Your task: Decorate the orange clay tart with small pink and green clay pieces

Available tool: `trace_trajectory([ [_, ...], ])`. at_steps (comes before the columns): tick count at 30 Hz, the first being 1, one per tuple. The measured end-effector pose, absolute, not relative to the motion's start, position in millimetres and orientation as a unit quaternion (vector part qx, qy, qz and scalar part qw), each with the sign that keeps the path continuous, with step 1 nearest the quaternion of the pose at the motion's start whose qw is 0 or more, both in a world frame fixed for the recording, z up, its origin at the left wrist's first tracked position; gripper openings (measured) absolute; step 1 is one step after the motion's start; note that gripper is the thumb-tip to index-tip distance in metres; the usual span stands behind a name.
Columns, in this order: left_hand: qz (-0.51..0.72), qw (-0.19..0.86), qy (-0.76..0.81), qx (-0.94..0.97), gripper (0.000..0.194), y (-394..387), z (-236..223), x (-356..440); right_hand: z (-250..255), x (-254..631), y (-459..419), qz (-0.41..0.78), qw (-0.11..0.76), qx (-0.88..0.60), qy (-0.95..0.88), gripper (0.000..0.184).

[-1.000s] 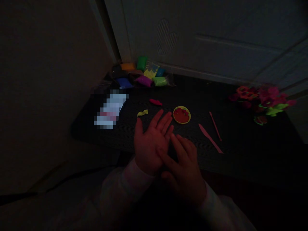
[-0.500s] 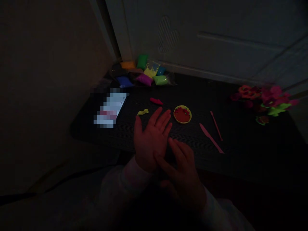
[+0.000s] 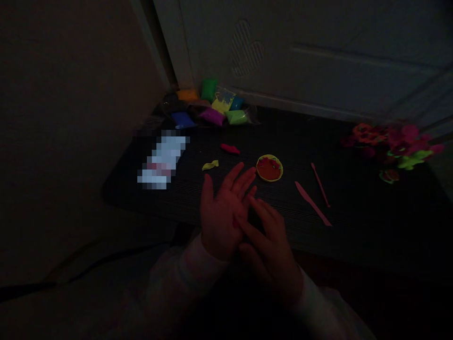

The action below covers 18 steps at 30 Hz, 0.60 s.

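Observation:
My left hand [image 3: 222,217] is held palm up over the near edge of the dark table, its fingers stretched out. On its palm lies a small red piece of clay [image 3: 236,220]. The index fingertip of my right hand [image 3: 271,248] touches the palm at that piece and partly covers it; its other fingers are loosely spread. Just beyond my hands is a round, shallow clay dish [image 3: 269,174] with a yellow rim, an orange-red inside and red bits along its far side. A twisted yellow clay strip [image 3: 210,165] and a red clay lump [image 3: 230,149] lie beyond my left fingertips.
To the right lie a pink plastic knife [image 3: 313,204] and a thin pink modelling tool [image 3: 320,185]. Colourful clay flowers [image 3: 399,144] are heaped at the far right. Clay packets [image 3: 212,116] sit at the back, against the wall. A blurred-out phone-like device [image 3: 164,160] lies left. The light is dim.
My right index finger has moved slightly along the left palm, and the red clay piece now shows beside its tip. My left hand has shifted a little to the right. Objects on the table stay put.

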<state>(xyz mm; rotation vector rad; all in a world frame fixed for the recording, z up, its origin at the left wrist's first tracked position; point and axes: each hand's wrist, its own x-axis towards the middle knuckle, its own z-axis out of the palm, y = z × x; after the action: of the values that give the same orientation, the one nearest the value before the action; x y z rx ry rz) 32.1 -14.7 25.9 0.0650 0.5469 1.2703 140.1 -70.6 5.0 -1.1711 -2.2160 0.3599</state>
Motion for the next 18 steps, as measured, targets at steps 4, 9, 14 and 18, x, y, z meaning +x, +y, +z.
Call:
trace_trajectory([
  [4,0.574,0.774,0.264,0.042,0.064,-16.0,25.9,36.6,3.7,138.3,-66.9,0.224,0.375,-0.486,-0.757,0.016],
  [9,0.607,0.718,0.331,0.081,0.055,-12.7,19.3,30.2,2.3,153.9,-47.7,0.115,0.345,-0.524,-0.770,0.010],
  [14,0.664,0.617,0.391,0.159,0.043,-6.4,9.2,11.1,-2.1,172.6,-38.3,0.025,0.198,-0.538,-0.819,0.016],
  [18,0.658,0.609,0.410,0.169,0.040,-6.7,6.4,5.8,1.8,176.0,-44.4,0.031,0.147,-0.498,-0.854,0.029],
])
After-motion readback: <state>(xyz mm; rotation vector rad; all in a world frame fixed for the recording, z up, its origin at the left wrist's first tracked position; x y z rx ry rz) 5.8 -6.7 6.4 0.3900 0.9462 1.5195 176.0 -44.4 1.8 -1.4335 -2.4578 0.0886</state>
